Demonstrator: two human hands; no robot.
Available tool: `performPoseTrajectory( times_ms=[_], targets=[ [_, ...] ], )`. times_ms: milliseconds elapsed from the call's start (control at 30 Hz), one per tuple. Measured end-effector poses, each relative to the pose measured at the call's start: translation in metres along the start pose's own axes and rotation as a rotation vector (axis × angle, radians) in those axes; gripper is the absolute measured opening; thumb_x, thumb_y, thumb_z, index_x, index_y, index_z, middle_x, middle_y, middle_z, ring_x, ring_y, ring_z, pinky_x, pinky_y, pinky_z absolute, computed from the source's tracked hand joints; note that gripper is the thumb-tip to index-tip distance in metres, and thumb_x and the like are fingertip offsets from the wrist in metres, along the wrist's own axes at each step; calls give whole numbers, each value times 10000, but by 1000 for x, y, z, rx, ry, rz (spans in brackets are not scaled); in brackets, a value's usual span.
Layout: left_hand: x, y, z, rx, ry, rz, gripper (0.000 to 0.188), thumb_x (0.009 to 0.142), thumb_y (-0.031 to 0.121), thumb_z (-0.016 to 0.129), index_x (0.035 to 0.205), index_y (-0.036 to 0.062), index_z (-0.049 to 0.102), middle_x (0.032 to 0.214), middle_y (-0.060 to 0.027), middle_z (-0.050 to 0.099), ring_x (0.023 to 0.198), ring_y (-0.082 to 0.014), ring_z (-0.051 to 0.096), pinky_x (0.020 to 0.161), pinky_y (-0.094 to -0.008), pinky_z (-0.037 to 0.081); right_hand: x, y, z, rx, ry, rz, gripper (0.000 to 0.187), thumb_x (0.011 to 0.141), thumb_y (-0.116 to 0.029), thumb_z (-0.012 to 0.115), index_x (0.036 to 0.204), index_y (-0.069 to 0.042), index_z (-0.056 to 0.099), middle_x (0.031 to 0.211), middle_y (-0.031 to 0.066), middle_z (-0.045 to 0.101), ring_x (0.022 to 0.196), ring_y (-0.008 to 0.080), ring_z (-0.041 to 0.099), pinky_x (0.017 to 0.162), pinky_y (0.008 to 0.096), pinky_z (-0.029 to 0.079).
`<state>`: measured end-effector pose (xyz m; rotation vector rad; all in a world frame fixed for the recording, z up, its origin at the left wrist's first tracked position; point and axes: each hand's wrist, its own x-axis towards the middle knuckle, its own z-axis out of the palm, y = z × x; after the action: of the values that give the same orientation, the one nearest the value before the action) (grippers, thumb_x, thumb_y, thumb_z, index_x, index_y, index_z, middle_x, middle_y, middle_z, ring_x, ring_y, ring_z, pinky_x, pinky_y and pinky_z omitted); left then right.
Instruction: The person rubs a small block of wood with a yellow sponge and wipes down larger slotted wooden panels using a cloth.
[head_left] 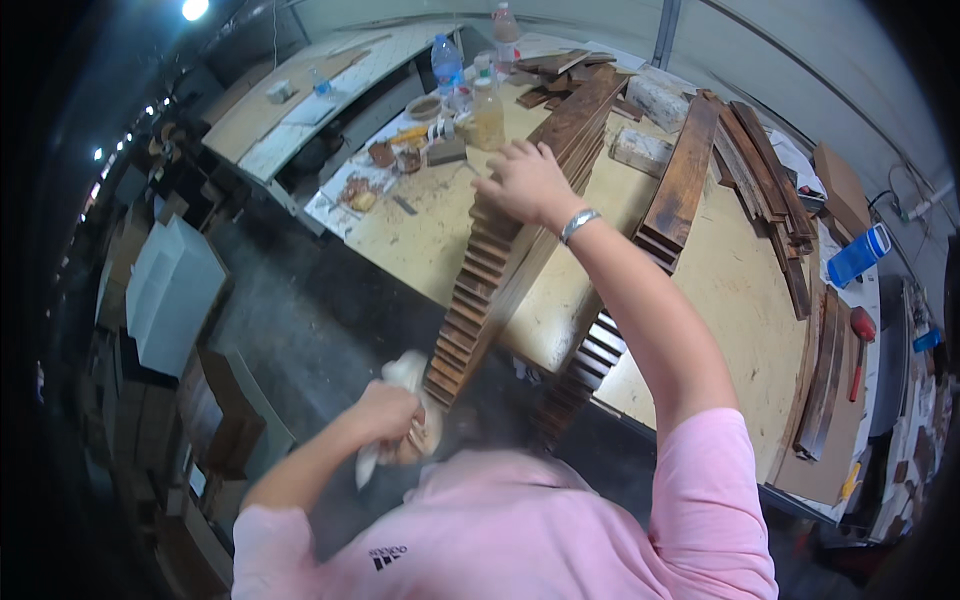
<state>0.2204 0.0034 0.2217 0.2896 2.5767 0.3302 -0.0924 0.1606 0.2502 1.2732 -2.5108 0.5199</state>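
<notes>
Resting palm-down on the upper part of a stack of dark wooden boards (520, 235), the right hand (527, 180) has its fingers spread and curled over the top edge, pressing rather than clasping; a metal bracelet (579, 224) circles that wrist. The stack runs as a long stepped row, from the workbench (730, 290) beyond the hand down toward the person's body, and its near end overhangs the bench edge. At that near end the left hand (385, 412) is closed tight around a bunched white cloth (402, 372), which touches the lowest board ends; a blurred pale object sits just beside the fist, and what it is cannot be told. To the right of the right forearm lies a second stack of dark boards (678, 185), also reaching over the bench edge, and farther right more loose planks (775, 195) are piled. Beyond the right hand, well apart from it, stand plastic bottles (447, 62), a jar of amber liquid (487, 115) and small dishes. Below the left hand is dark floor, with cardboard boxes (215, 420) off to its left. Both arms come out of pink short sleeves (700, 480).
</notes>
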Motion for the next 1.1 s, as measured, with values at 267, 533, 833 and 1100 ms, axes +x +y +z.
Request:
performPoseTrajectory(
  times_ms=[267,533,833,1100],
  targets=[
    [-176,18,-168,-384,1935,-38,380,907,19,494,1261,-76,595,1216,-230,642,1034,-352,692,802,-426,633,3,6,13,10,167,15,576,991,-557,473,1271,-86,650,1344,171,602,1355,330,464,1146,582,258],
    [-40,-11,61,10,11,-220,279,826,121,623,1065,134,767,1029,-176,727,985,-325,714,841,-463,561,-17,6,-39,112,394,-3,594,999,-516,515,1379,-63,559,1375,203,568,1335,346,475,1136,620,254],
    [-59,-2,-5,-1446,444,269,302,753,-82,596,1037,-73,697,1025,-125,715,904,-182,695,836,-276,539,-183,-144,-16,1018,-313,-291,778,744,-285,842,1397,-14,518,1334,206,578,1259,325,550,1074,408,436],
    [-36,-9,-1,-916,551,275,1021,728,54,825,1573,16,253,1467,-181,461,1295,-227,524,1050,-341,463,-224,-188,-4,1173,-174,531,273,842,-17,659,1115,-1,659,909,158,702,768,181,691,686,320,544]
  ],
)
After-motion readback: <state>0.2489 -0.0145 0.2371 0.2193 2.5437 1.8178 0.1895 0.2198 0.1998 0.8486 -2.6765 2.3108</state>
